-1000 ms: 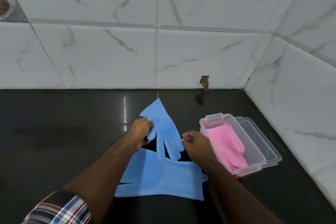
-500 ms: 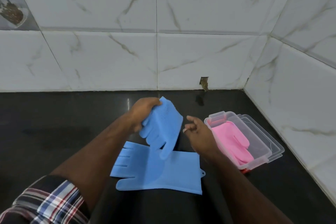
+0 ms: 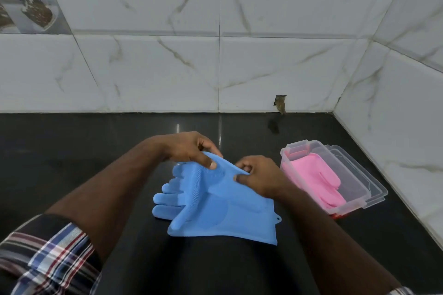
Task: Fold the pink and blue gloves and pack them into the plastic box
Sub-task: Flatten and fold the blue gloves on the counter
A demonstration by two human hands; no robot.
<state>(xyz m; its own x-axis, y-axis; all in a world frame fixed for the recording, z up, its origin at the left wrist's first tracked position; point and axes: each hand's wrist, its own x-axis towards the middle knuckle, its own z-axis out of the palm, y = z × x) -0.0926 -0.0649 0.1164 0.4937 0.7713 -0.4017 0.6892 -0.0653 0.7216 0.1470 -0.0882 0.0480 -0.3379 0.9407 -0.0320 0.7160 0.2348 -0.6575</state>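
1. the left hand (image 3: 189, 148) pinches the far edge of the top blue glove (image 3: 191, 189) between thumb and fingers, so its grip is closed on that glove.
2. the right hand (image 3: 259, 177) pinches the same edge just at 3 o'clock from the left hand, its grip also closed on the top blue glove.
3. the far edge of that glove is lifted; the rest hangs down onto the bottom blue glove (image 3: 239, 223), which lies flat on the black counter (image 3: 72, 163).
4. the two gloves overlap a lot, so it is hard to tell where one ends and the other begins. their fingers point to 9 o'clock.
5. the right wrist covers part of the gloves' cuff end.
6. a small tab with a hole (image 3: 278, 218) sticks out at the 3 o'clock side of the bottom glove.
7. the clear plastic box (image 3: 359, 199) sits at 3 o'clock from the hands, near the side wall.
8. the pink gloves (image 3: 318, 175) lie inside the box. i cannot tell if there is one or two.
9. a clear lid (image 3: 376, 184) seems to sit under the box, with something red (image 3: 336, 215) peeking out at the near corner, too hidden to name.
10. a checked sleeve (image 3: 48, 254) is cut off at 7 o'clock.
11. a small dark hole (image 3: 280, 103) shows in the wall tile at 1 o'clock.
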